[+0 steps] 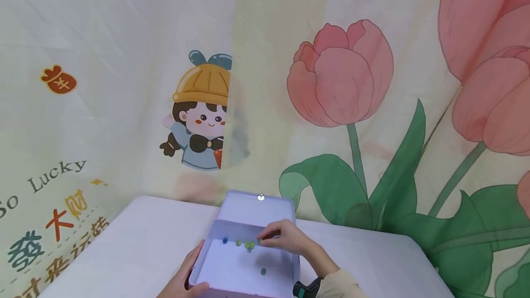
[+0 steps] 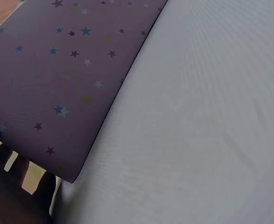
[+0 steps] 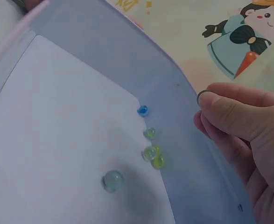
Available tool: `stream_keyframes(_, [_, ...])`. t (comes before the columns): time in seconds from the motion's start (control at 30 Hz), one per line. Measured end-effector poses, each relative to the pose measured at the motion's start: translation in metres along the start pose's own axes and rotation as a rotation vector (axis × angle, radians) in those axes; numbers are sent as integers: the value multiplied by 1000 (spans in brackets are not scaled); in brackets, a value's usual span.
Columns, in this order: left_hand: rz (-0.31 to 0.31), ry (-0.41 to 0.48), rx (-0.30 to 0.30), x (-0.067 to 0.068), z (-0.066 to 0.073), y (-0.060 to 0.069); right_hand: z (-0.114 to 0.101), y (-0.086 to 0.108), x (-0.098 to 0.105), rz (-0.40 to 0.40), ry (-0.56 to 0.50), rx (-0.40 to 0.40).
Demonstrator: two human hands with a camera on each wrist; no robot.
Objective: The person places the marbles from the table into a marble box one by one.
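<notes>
Head view: left hand (image 1: 184,276) clamped on the near left corner of the open lidded box (image 1: 229,270), thumb over the rim. Right hand (image 1: 286,237) closed at the fingertips on a small round piece (image 1: 260,242) (probably a marble; mostly hidden by the thumb), above the box's interior. Right-wrist view: a blue marble (image 3: 143,110), a lone green marble (image 3: 150,134) and a yellow-green cluster (image 3: 158,162) lie along the far wall; a pale marble (image 3: 113,180) sits apart on the floor. Step in hand, judged: handling one piece singly. The next move calls for a steady pinch and a braced box.
</notes>
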State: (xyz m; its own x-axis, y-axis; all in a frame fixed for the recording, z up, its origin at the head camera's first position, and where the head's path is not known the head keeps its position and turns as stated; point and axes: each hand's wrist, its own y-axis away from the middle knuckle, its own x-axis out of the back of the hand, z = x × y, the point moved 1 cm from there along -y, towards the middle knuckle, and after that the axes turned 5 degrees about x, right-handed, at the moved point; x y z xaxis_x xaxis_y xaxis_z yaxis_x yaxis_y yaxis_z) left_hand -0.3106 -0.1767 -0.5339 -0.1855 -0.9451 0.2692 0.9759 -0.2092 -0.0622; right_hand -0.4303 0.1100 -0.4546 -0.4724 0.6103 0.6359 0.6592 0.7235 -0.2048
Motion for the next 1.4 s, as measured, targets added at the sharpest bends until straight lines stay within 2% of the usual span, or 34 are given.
stream_keyframes(0.13, [0, -7, 16, -5, -1, 0, 7, -6, -11, 13, -11, -36])
stream_keyframes(0.3, [-6, 16, 16, -8, 1, -1, 14, -7, -20, 12, 34, -90])
stream_keyframes(0.47, [-16, 43, -17, -4, 1, -1, 12, -11, -20, -5, 75, -101])
stream_keyframes(0.57, [-8, 3, -39, -2, 0, 0, 10, -13, -21, -38, 97, -104])
stream_keyframes(0.7, [5, -43, -35, -1, -1, 1, 9, -13, -25, -102, 172, -99])
stream_keyframes(0.97, [1, -57, -40, 0, 1, 3, 7, -12, -31, -171, 317, -116])
stream_keyframes(1.1, [7, -69, -24, 0, 1, 4, 5, -12, -33, -212, 362, -113])
stream_keyframes(1.27, [18, -50, 6, 0, 2, 5, 5, -13, -35, -225, 376, -123])
stream_keyframes(1.4, [38, -97, -25, 0, 1, 6, 7, -13, -34, -192, 337, -114])
